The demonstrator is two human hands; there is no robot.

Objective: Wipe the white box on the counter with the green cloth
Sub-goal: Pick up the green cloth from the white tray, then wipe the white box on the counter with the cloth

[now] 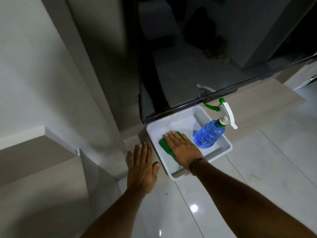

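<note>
Wiping appears under way: the white box [212, 152], an open shallow tray, sits on the counter [257, 169] at its far left corner, below a dark glossy panel [188, 57], and the green cloth [165, 146] lies on its inside floor near the left wall. The right hand [182, 148] presses the cloth flat, fingers straight and close together, while the left hand [141, 166] rests palm-down, fingers slightly spread, on the counter just beside the box's left wall. A blue spray bottle [208, 134] stands in the box's right part, so that area, the walls and the rim are judged still to be wiped.

Beyond the right hand's fingers [169, 134], the shallow white plastic box [224, 150] has bare floor; right of them a blue spray bottle [208, 134] blocks, a dark glossy panel [188, 66] overhanging.
</note>
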